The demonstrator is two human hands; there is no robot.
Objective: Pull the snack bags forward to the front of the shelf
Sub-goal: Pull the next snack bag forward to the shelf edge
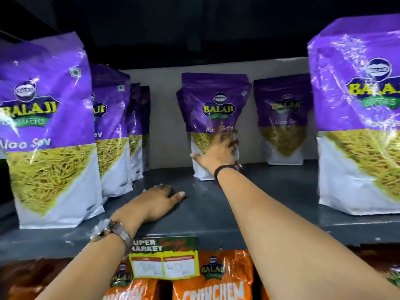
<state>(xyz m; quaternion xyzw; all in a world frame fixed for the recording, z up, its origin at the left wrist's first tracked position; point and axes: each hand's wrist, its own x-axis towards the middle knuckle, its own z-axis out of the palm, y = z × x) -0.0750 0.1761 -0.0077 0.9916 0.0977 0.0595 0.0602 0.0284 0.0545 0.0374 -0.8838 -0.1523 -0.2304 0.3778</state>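
Purple and white Aloo Sev snack bags stand upright on a dark shelf. My right hand reaches deep in and lies spread against the front of the middle back bag, fingers apart, touching it without closing on it. Palm down, my left hand rests on the bare shelf nearer the front, holding nothing. At the front left stands a large bag with further bags lined up behind it. Another big bag is at the front right, and one bag stands at the back right.
A price label reading "Super Market" hangs on the shelf's front edge. Orange snack bags fill the shelf below. A pale back wall closes the shelf behind the bags. The shelf above is dark.
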